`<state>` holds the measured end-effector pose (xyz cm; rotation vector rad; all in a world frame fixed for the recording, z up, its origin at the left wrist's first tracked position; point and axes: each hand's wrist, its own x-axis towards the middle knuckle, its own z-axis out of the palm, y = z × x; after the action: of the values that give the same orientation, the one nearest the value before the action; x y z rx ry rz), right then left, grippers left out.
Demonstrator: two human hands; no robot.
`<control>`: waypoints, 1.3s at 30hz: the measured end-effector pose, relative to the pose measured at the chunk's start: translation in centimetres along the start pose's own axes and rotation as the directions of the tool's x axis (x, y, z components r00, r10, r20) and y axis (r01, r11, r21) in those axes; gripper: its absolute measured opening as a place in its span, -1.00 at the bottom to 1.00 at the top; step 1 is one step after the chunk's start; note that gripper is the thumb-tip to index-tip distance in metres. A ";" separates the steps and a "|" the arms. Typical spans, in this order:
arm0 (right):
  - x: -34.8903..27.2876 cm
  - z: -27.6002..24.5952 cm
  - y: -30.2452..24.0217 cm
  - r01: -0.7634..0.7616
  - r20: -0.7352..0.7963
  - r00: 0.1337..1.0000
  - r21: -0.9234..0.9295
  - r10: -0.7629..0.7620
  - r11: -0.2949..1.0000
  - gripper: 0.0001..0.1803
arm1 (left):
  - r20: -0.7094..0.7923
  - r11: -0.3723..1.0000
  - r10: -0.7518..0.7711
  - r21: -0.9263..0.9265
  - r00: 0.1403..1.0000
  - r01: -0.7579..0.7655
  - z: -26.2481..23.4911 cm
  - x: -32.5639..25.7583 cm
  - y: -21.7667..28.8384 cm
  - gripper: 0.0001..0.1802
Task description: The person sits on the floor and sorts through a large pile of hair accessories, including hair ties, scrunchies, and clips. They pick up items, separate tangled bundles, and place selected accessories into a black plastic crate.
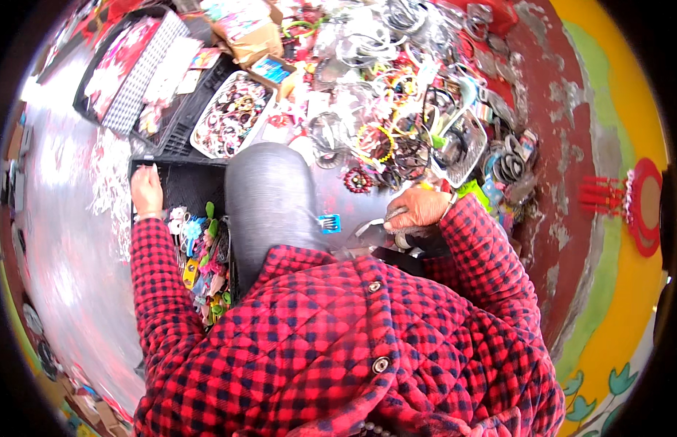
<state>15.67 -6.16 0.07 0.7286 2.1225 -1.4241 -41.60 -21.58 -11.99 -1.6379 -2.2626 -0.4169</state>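
Yellow wall [639,109] at three o'clock; left hand [147,191] at nine grips black crate [195,185], best kept level; right hand [420,207] pinches, perhaps, clear plastic [369,234].

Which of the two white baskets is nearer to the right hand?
The rightmost basket, just beyond the right hand; the other basket, full of small colourful items, stands much farther left.

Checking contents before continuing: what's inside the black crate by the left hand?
The black crate holds small colourful items toward its near end; anything beneath them is hidden.
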 end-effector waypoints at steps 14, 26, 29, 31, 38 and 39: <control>-7.8 -5.1 7.3 0.884 -0.801 0.243 0.415 0.547 0.216 -0.70 | 0.298 0.489 0.868 -0.650 0.398 -0.581 3.5 16.0 46.6 -0.73; -10.4 -5.4 7.0 0.931 -0.765 0.269 0.362 0.585 0.046 -0.77 | 0.846 0.637 0.406 -0.533 0.345 0.558 24.9 -0.1 53.4 -0.85; -10.2 -5.6 7.1 0.913 -0.743 0.276 0.400 0.609 0.074 -0.81 | 0.889 0.491 0.313 -0.452 0.333 0.745 26.5 -1.3 55.0 -0.85; -10.5 -5.5 7.1 0.901 -0.737 0.335 0.434 0.586 0.030 -0.79 | 0.903 0.401 0.277 -0.419 0.328 0.814 27.4 -2.2 55.7 -0.85; -10.5 -5.6 7.7 0.881 -0.724 0.365 0.473 0.585 0.036 -0.81 | 0.920 0.086 0.163 -0.374 0.357 0.923 30.9 -3.1 56.6 -0.86; -10.4 -5.8 7.7 0.874 -0.733 0.381 0.485 0.563 0.040 -0.80 | 0.931 -0.014 0.134 -0.342 0.340 0.940 31.0 -3.3 56.3 -0.84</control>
<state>27.97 -0.03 3.58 2.3197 1.0244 -3.5079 10.42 5.31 -38.70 -1.1206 -3.8405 -2.2614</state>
